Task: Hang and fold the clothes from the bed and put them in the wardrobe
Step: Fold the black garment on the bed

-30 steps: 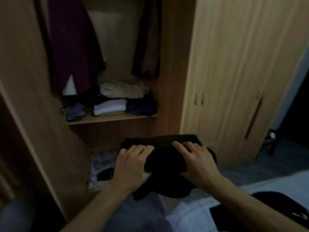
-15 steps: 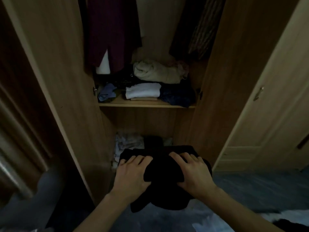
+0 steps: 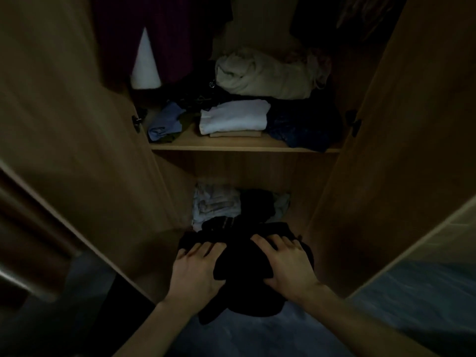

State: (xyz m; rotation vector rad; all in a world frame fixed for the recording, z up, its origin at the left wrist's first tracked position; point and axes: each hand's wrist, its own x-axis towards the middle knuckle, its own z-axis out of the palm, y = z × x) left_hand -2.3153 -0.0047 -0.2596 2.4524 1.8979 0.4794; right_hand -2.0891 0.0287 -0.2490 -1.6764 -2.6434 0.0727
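Both hands, left (image 3: 197,270) and right (image 3: 289,262), grasp one folded black garment (image 3: 247,273) at lower centre, just in front of the wardrobe's (image 3: 401,150) bottom compartment; it is not yet set down. Folding looks done. On the one shelf (image 3: 231,145) at centre lie roughly five folded pieces; two garments hang above.
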